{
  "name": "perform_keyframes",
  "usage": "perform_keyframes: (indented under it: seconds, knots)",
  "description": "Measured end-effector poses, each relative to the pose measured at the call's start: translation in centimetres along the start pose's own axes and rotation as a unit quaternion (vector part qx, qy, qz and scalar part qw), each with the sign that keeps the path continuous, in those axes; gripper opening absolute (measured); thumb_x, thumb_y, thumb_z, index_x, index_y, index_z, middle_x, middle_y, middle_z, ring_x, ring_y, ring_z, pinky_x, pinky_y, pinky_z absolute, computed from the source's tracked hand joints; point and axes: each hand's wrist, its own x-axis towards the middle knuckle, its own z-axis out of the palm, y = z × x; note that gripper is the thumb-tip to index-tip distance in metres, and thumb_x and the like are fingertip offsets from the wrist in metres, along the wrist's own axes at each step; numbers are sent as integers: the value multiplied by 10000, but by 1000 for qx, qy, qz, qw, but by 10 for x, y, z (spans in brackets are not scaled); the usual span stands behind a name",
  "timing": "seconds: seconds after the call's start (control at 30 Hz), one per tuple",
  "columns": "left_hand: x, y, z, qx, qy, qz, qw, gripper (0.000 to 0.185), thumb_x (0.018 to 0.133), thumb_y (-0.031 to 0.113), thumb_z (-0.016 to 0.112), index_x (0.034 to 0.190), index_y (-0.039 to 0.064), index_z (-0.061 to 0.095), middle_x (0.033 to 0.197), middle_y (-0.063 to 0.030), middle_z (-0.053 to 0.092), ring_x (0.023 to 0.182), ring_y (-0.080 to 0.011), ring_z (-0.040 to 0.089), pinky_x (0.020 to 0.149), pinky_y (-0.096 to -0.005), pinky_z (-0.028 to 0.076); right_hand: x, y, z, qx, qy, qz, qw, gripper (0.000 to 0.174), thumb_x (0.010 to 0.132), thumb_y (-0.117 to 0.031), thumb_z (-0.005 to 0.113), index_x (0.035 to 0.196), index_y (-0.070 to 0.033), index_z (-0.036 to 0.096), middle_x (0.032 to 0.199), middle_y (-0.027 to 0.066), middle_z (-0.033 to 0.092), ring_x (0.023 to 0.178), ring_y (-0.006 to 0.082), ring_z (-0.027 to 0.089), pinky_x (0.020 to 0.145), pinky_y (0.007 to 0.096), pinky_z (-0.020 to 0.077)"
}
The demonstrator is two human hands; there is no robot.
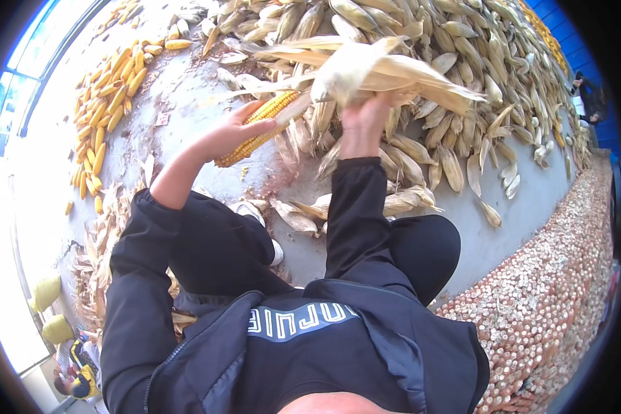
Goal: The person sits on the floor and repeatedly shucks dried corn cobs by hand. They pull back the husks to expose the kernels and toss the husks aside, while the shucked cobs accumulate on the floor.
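A husked ear of yellow corn [277, 109] slants up and to the right, its kernels bared. My left hand [234, 132] is wrapped around its lower part, thumb on top. Pale dry husks [411, 72] spread from the ear's upper right end and over my right hand [365, 121]. That hand grips the husks from below; its fingers are mostly hidden by them. Whether the husks are still joined to the ear cannot be told, as that spot is blurred. Loose husks and unhusked ears [406, 168] lie on the floor just beyond my knees.
A large heap of unhusked corn [466, 46] fills the far side. Bare yellow ears [106, 103] are piled at left, near dry husks [101, 259]. Stacked cobs [543, 279] form a bank at right. People are at lower left [80, 375] and far right [592, 103].
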Motion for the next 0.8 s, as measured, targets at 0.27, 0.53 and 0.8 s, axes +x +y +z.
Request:
perform_keyframes:
  seconds: [0.27,0.53,0.8]
  knots:
    - [12,-41,-9,149,32,-61,986,845,825,587,609,1424,54,341,1275,-208,538,1140,-275,543,944,-359,430,24,-66,2,-79,110,-158,978,391,990,-303,458,1193,31,431,1129,168,480,1037,260,564,905,378,542]
    - [31,-49,26,264,32,9,964,615,854,514,586,1302,100,505,1051,-170,659,1005,-320,621,870,-407,479,-56,85,75,-231,-191,12,954,258,953,-155,498,1139,19,539,1019,117,625,920,199,641,864,297,502]
    - [38,-4,24,238,37,36,970,716,827,554,591,1315,44,468,1105,-197,634,1043,-317,608,895,-407,475,-112,56,112,-342,-488,196,779,360,952,-192,518,1219,49,532,1073,205,634,926,238,646,785,325,537]
